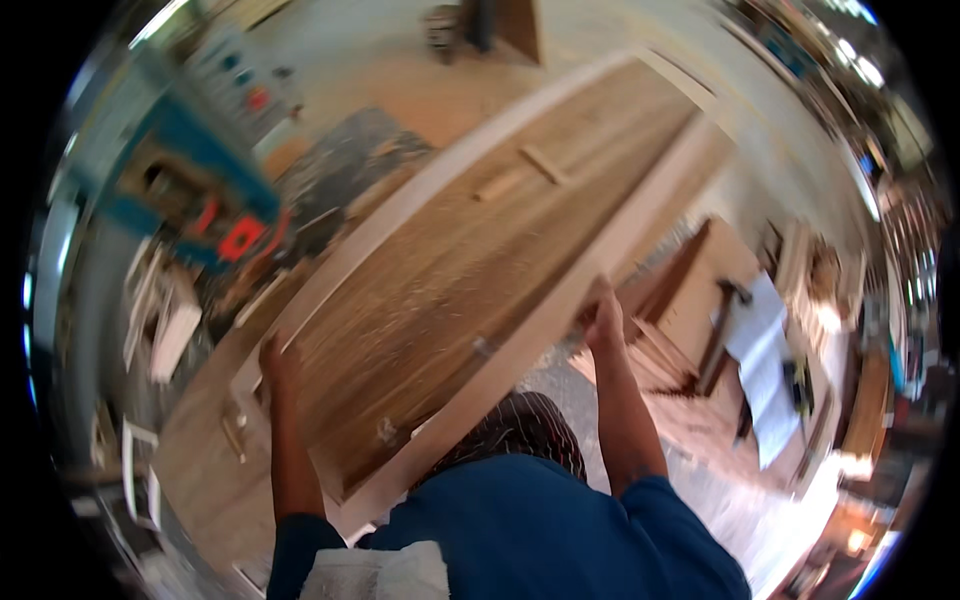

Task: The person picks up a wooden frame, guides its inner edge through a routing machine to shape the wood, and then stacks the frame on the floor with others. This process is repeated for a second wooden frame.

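A long wooden frame with pale side rails point(560, 290) stretches from near my body toward the far right, tilted across the view. Between its rails shows a brown wooden surface point(440, 270) strewn with shavings and a couple of small wood strips point(541, 165). Whether that surface is fixed to the frame I cannot tell. My left hand point(281, 368) is wrapped round the frame near its near left corner. On the right rail, partway along, my right hand point(604, 318) grips with its fingers hidden behind the wood. The picture is somewhat blurred.
At the left stands a blue-green machine point(160, 180) with a red part point(240, 238). A wooden board point(205, 475) lies beneath the frame's near end. To the right, a bench holds wooden pieces point(690, 320), a white sheet point(765, 370) and a dark tool point(797, 387).
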`<action>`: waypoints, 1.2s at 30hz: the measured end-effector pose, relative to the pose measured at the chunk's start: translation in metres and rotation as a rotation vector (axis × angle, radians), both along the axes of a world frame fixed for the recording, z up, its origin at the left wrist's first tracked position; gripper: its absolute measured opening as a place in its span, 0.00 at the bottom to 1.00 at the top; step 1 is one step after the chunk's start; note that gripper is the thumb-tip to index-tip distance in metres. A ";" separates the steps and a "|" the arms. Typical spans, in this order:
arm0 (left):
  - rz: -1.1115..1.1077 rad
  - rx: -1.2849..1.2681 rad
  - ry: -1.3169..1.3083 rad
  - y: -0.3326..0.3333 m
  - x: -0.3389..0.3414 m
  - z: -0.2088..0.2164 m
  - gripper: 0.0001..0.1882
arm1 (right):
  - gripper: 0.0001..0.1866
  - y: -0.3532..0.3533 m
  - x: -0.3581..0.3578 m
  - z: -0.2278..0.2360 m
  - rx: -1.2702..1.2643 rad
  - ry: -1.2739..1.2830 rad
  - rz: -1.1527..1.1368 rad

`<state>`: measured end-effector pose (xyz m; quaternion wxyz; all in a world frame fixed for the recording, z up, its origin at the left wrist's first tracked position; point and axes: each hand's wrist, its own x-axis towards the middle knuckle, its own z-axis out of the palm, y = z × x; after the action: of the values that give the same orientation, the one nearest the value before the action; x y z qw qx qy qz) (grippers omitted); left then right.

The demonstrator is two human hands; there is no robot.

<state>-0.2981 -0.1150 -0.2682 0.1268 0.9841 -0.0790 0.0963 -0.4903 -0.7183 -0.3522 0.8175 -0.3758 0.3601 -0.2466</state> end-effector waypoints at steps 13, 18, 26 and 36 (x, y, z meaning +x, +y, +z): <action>0.243 -0.228 0.139 -0.006 -0.203 0.029 0.20 | 0.31 0.002 -0.007 0.028 0.153 0.119 0.095; 0.245 -0.035 0.024 0.009 -0.197 0.030 0.16 | 0.29 0.024 -0.001 0.027 0.109 0.106 0.115; 0.214 -0.194 0.331 -0.033 -0.160 0.027 0.16 | 0.07 0.018 -0.014 0.008 -0.011 0.080 0.217; -0.819 -0.286 0.287 -0.257 -0.223 0.065 0.15 | 0.20 0.133 -0.304 -0.009 0.224 0.251 0.246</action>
<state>-0.5208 -0.3717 -0.2033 0.2987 0.8478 -0.4290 -0.0891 -0.7941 -0.5849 -0.3611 0.8269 -0.3513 0.4358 -0.0546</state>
